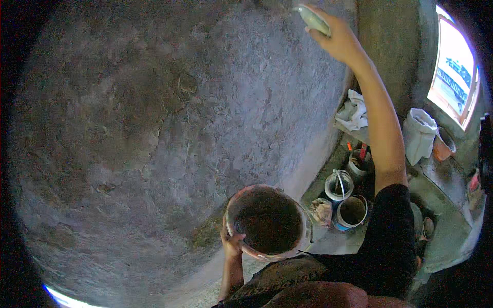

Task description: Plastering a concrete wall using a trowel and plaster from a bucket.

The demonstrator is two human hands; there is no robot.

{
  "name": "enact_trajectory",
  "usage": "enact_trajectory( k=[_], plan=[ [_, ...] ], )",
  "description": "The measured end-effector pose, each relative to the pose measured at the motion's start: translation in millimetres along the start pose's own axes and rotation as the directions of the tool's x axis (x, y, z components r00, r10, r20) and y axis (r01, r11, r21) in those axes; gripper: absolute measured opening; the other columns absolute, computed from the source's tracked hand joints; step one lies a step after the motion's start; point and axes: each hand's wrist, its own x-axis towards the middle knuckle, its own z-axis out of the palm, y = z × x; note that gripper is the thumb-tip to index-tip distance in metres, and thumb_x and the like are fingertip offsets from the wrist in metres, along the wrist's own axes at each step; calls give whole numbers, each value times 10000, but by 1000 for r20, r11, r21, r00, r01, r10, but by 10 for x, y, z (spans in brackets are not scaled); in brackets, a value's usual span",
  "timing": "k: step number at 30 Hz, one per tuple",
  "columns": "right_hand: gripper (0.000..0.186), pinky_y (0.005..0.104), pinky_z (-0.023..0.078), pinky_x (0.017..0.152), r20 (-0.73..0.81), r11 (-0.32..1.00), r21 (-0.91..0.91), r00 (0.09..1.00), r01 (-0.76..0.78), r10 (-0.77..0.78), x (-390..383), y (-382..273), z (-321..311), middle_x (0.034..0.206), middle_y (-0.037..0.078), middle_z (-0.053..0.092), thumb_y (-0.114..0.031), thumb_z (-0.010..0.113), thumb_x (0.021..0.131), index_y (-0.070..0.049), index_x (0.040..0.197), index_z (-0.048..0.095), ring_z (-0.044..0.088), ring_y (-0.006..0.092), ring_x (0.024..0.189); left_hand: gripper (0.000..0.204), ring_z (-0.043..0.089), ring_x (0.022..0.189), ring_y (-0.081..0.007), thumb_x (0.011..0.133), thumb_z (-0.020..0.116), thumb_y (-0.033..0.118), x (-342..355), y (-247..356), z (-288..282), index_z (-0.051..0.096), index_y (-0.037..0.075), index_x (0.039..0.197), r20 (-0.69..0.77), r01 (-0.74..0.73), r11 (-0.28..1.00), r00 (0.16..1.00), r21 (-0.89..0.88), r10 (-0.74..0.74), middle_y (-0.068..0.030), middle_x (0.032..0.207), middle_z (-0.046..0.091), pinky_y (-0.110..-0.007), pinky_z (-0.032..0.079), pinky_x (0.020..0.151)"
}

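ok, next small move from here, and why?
Probably ease the pale green rounded object against the rough grey wall: the right hand holds it raised there, contact unclear, while the left hand holds the wide round bucket.

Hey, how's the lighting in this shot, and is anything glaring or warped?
Head view: the window glares, mostly blown out to white; the wall is dim and grainy, paler toward the right; the bucket is very dark inside; straight edges such as the window frame bow near the blackened fisheye rim.
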Motion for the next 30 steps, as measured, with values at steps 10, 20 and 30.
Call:
enact_trajectory(
  k=[10, 20, 30],
  plan=[
    [509, 379, 489, 769, -171, 928, -152, 916, 339, -363, -103, 481, 147, 993, 207, 620, -188, 620, 793, -142, 1277, 471, 628, 338, 866, 923, 432, 1184, -300, 444, 658, 78, -19, 25, 30, 383, -9, 1321, -10, 27, 999, 1000, -35, -28, -123, 1271, 474, -407, 314, 1023],
    [506, 384, 498, 746, -64, 934, -206, 948, 292, -310, -245, 458, 417, 976, 224, 617, -171, 601, 805, -133, 1287, 451, 632, 356, 844, 887, 403, 1211, -297, 470, 569, -23, -31, 97, 77, 341, -30, 1327, -49, 107, 993, 993, -42, -109, -146, 1278, 450, -391, 285, 1035],
    [520, 370, 467, 814, -247, 941, -258, 927, 219, -284, 209, 254, 222, 1052, 215, 600, -160, 614, 810, -175, 1300, 441, 598, 369, 953, 895, 447, 1161, -292, 449, 617, 60, -19, 61, 76, 376, -29, 1306, -35, 31, 999, 999, -13, -31, -133, 1229, 491, -389, 327, 1005]
  ],
)
